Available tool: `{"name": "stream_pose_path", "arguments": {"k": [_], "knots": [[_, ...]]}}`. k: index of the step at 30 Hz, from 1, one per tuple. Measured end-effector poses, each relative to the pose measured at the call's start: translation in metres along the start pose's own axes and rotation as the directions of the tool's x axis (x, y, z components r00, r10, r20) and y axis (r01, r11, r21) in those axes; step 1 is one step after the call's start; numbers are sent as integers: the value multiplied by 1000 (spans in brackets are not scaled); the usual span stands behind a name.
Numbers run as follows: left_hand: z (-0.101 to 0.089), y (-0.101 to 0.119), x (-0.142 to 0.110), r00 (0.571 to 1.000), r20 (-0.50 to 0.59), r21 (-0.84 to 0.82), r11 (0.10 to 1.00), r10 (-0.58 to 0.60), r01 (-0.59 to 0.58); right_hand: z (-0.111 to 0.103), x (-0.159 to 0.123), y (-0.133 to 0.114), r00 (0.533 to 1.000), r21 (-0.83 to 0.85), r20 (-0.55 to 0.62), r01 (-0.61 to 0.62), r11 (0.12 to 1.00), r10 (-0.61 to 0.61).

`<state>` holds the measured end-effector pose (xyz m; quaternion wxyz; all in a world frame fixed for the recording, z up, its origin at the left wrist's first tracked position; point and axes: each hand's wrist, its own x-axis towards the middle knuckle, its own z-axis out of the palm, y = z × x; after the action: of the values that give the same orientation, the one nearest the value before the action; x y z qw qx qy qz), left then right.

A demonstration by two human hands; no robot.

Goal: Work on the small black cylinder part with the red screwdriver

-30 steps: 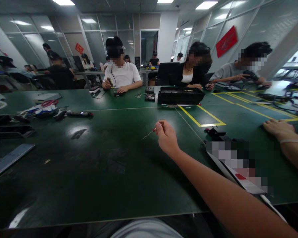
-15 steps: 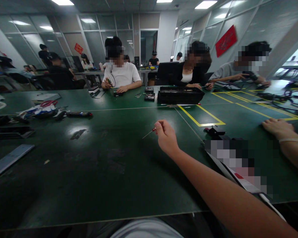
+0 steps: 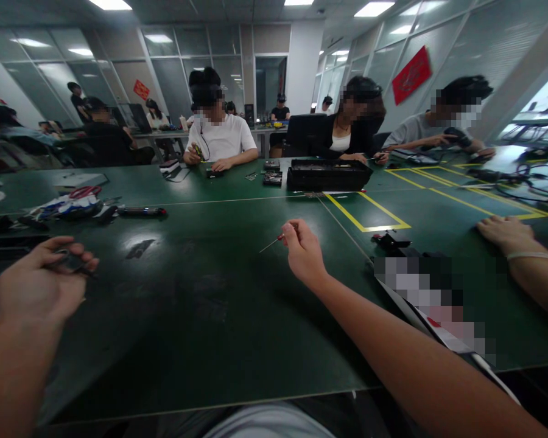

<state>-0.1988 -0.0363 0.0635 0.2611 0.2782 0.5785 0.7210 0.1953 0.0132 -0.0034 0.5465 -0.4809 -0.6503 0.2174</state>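
Above the middle of the green table point(image 3: 173, 340), my right hand point(image 3: 304, 249) grips a small screwdriver point(image 3: 270, 244). Its thin metal shaft points down and to the left, and part of its reddish handle is covered by my fingers. On the left, my left hand point(image 3: 41, 280) is raised over the table with the palm turned up. Its curled fingers hold a small dark object point(image 3: 68, 261), partly hidden and too blurred to name.
Several tools and cloths point(image 3: 73, 204) lie at the far left beside a dark cylinder point(image 3: 141, 212). A black open box point(image 3: 326, 175) stands at the back. Yellow tape marks the right side. Another person's hand point(image 3: 506, 231) rests there, and co-workers sit opposite.
My left hand has come into view from the left, bringing the small dark object. My right hand stays almost in place with the screwdriver.
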Motion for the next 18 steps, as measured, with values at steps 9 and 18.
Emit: {"name": "stream_pose_path", "arguments": {"k": [9,18], "knots": [[116,-36,-74,857,475,-52,967,-197,251,2,0,4,999,64,38,-26,998,23],[162,-75,-124,618,784,57,983,64,-174,-3,0,-11,1000,8,-16,-11,1000,11]]}}
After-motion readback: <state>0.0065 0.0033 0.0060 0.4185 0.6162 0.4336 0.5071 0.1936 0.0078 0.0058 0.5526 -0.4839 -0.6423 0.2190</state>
